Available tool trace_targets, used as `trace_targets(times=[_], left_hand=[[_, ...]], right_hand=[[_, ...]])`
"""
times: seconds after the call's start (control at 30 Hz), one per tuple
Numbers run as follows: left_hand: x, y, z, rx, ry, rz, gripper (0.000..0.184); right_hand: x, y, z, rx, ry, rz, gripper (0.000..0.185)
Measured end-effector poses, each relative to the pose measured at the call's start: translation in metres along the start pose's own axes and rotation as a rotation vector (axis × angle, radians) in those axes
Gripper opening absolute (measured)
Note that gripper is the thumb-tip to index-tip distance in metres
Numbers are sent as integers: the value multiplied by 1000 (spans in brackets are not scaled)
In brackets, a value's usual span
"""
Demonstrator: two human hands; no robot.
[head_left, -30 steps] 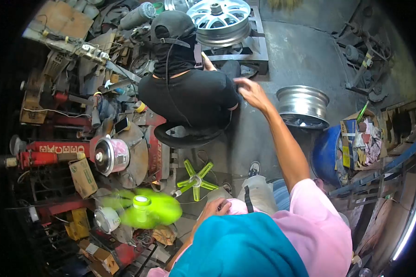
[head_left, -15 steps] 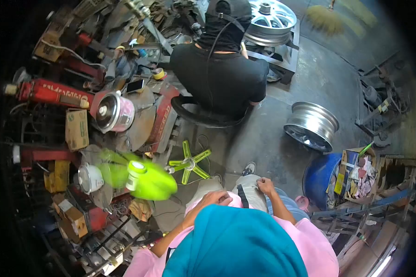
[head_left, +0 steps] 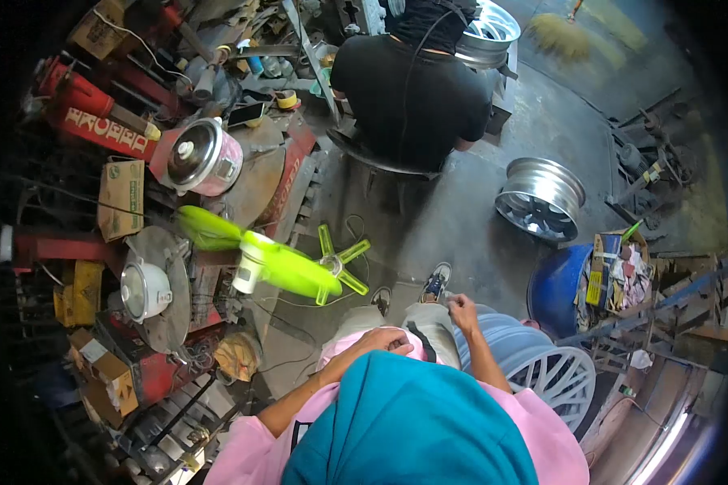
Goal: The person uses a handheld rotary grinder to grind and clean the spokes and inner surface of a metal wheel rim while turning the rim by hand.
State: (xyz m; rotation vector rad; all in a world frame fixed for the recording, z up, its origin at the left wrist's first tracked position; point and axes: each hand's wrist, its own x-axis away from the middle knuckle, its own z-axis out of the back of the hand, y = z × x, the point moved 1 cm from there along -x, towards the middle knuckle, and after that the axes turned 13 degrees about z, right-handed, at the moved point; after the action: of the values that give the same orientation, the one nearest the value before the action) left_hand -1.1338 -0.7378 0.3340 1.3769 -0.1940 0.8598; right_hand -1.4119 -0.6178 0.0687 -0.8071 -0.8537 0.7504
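My left hand (head_left: 387, 339) lies on the front of the pink shirt (head_left: 416, 346) at my lap, its fingers loosely bent and holding nothing that shows. My right hand (head_left: 463, 313) is over my right knee with its fingers drawn together; whatever may be between them is too small to make out. Just right of that hand are grey wheel rims (head_left: 554, 376), lying on their side. The teal cloth (head_left: 404, 428) on my head hides part of my body. A green fan (head_left: 279, 263) with white middle is to the left of my hands.
A seated person in black (head_left: 412, 93) is ahead, by a rim on a stand (head_left: 501, 105). Another silver rim (head_left: 542, 198) sits on the floor near a blue barrel (head_left: 556, 287). A green star-shaped base (head_left: 332, 263) and cables lie left of my shoes. Cookers (head_left: 202, 162) stand at left.
My right hand has come back from its reach toward the seated person to my knee. My left hand has stayed at my lap. The view has shifted, and more of the grey rims shows.
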Motion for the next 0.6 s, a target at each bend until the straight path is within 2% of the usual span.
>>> trace_targets(times=[0.07,0.1,0.17,0.2,0.27,0.3,0.37,0.43,0.5,0.6], left_hand=[[15,-7,-1,-17,-24,-11,34],[21,-15,-6,15,22,-47,35],[30,-22,-13,36,42,-88,37],[31,-22,-12,-37,4,-79,35],[36,-24,-18,-148,-97,-89,33],[39,-25,-21,-138,-129,-41,34],[43,-24,-32,-145,-180,43,34],[46,-28,-46,-215,-273,22,33],[50,-33,-61,-295,-362,1,31],[50,-47,-99,-444,-549,46,30]], right_hand=[[29,10,-30,61,-119,51,25],[42,0,-39,60,-101,46,25],[78,-40,-54,107,-179,-78,29],[92,-55,-58,92,-152,-96,29],[118,-72,-63,125,-129,25,30],[130,-60,-73,52,-37,76,31],[156,-66,-81,-21,34,-11,31],[191,-69,-90,-120,113,-98,31],[229,-65,-100,-136,65,-143,34],[300,-21,-138,-184,215,-146,36]])
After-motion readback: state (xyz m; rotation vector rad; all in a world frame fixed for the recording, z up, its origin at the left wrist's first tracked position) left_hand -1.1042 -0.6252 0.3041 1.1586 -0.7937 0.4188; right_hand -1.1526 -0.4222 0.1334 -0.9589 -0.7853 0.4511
